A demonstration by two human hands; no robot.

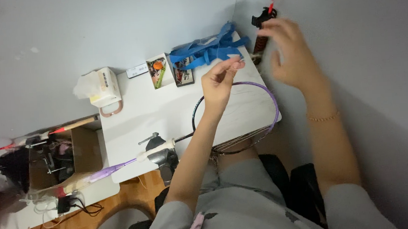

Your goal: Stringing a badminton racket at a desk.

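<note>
Left hand (pixel 220 78) pinches the string (pixel 238 60) over the racket (pixel 255 102), right hand (pixel 287 48) open and blurred — keep that string taut, I'd say.

Purple-black racket frame (pixel 265 107), blue straps (pixel 209 49), white table (pixel 142 104), grey wall (pixel 90 27).

White table (pixel 142 113) with racket (pixel 242 121), tissues (pixel 103 87)
</note>
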